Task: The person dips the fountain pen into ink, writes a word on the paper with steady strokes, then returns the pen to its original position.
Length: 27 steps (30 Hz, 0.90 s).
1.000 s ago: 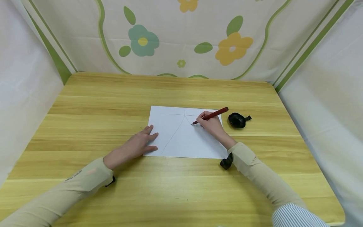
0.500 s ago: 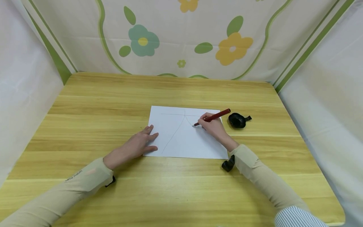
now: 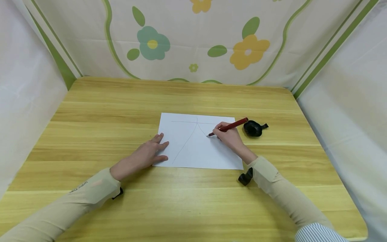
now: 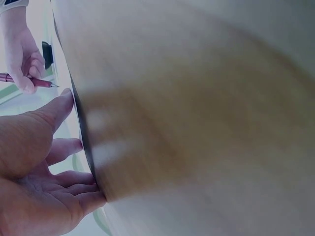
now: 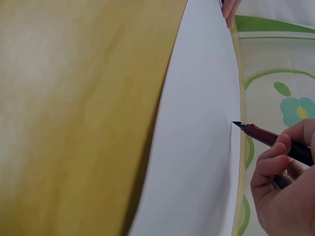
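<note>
1. R hand (image 3: 228, 137) pinches red pen (image 3: 229, 126), tip on paper (image 3: 196, 148) mid-table, right half. Too much press w/ the nib could tear or blot.
2. L hand (image 3: 145, 155) lies flat, fingers spread, on near-left corner only; sheet could pivot mid-stroke.
3. Black cap (image 3: 253, 128) sits just right of the paper; wrist may knock it.
</note>
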Tool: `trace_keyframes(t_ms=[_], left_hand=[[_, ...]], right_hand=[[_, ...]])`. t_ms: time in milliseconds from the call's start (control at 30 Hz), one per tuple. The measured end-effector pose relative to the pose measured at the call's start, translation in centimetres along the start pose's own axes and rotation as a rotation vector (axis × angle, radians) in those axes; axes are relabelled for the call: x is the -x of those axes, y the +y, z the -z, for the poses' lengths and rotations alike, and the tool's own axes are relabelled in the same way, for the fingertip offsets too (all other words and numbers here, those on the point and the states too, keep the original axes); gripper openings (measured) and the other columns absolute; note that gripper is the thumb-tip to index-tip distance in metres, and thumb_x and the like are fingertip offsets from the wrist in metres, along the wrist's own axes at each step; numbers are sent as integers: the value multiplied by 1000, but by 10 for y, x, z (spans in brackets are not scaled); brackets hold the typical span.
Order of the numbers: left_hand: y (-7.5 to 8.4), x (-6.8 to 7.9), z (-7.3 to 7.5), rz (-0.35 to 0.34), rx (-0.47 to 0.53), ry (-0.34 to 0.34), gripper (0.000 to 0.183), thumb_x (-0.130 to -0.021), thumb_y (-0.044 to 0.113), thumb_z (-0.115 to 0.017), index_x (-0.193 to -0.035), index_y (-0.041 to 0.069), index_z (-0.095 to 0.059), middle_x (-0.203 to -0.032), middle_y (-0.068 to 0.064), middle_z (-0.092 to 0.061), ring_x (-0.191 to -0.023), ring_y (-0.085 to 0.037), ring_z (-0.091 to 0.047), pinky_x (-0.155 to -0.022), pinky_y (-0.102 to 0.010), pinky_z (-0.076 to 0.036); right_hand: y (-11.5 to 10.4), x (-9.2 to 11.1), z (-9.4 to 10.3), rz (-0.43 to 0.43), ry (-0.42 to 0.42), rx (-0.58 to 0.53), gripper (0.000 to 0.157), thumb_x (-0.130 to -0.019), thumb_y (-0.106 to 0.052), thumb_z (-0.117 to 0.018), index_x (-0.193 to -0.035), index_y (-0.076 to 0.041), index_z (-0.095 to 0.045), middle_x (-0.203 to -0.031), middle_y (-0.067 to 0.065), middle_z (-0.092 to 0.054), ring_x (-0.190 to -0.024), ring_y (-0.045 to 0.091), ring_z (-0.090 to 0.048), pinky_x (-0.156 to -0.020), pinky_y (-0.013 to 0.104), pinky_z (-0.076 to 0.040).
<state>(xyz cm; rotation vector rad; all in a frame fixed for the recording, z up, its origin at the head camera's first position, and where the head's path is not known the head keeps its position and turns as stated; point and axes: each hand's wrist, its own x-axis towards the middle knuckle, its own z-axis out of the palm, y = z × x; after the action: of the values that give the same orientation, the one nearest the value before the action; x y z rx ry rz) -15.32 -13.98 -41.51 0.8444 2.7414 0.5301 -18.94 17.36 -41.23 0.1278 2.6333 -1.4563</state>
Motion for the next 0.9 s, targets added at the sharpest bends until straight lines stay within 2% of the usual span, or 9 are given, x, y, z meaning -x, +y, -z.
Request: trace_keyframes(t_ms=[333,900], left_hand=[[0,0,0,14,9,-22,56,-87,27,-67,-133,-2,-51,-148,-31,-28,-138,-46,-29,-105,-56,-36],[0,0,1,5,11,-13,56,-87,27,-67,-133,-2,-52,-148,-31,-29,-137,-46,-30,-104,-56,-37]], right_hand=[[2,5,2,-11,-7,-2,14,-86,-22,-59,-88,-9,-64,-61,-2,-55,-61,17,-48,-53,22,-35],[4,15,8,-27,-22,7,14,-87,-21,-58,-90,-8,-64,-62,-2,-55,-57,14,-45,-50,21,-34]])
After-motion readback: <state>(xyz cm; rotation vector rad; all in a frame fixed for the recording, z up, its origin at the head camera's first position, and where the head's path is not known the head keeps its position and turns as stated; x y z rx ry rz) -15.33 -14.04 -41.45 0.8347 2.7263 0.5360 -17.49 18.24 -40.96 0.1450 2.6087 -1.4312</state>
